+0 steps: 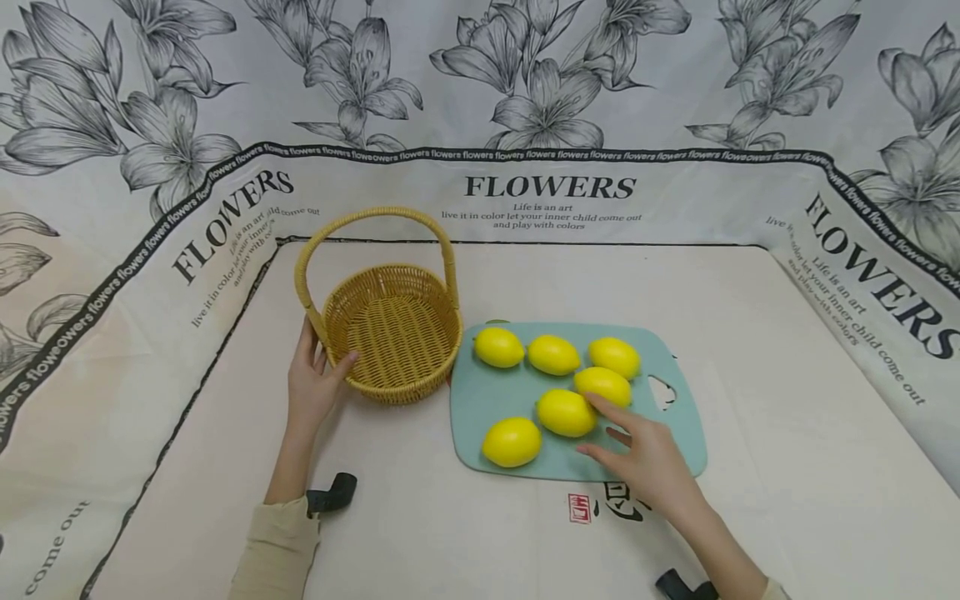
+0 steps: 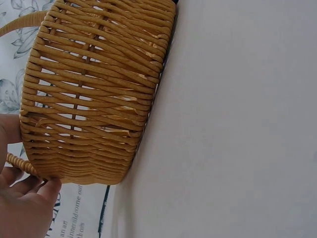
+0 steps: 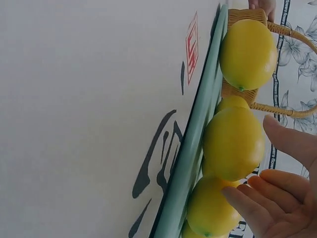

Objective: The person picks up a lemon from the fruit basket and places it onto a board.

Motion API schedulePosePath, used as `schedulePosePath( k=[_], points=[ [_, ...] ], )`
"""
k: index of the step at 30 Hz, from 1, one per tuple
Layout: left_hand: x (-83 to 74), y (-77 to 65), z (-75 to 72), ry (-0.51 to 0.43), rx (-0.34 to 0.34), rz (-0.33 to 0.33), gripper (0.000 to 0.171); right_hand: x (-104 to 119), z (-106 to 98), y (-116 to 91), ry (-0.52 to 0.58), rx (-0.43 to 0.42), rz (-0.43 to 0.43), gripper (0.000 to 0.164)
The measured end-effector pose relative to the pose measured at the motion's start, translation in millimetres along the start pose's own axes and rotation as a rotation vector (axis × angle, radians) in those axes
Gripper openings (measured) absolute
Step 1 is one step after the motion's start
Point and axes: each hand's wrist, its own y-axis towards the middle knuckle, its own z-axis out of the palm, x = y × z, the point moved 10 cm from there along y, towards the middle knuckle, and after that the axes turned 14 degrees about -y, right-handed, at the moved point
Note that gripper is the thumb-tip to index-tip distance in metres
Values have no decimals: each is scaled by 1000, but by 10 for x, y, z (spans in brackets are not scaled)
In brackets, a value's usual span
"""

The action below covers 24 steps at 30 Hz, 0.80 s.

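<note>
A yellow wicker basket with a tall arched handle stands on the left, with nothing inside. My left hand holds its left side by the handle's base, thumb over the rim; in the left wrist view the fingers lie against the outer weave. Several yellow lemons lie on a pale blue-green cutting board. Over the board's right part, my right hand is spread with nothing gripped. Its index fingertip is at the gap between a middle lemon and the lemon behind it; contact is unclear.
One lemon lies at the board's front left, and others line its back. The basket sits close against the board's left edge. A cutout handle hole is at the board's right. The white tablecloth bears printed flowers and lettering.
</note>
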Motion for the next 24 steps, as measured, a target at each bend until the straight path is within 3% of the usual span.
schedulePosePath(
  k=[7,16,24],
  points=[
    [1,9,-23,-6,-2,11,88,26,-45,-12,-18,-9,-14,66],
    [304,86,-172,16,-23,32,92,60,-86,-31,-22,-33,-33,66],
    [254,112,-162,66,-1,67,92,34,-179,-52,-8,-126,-58,61]
  ],
)
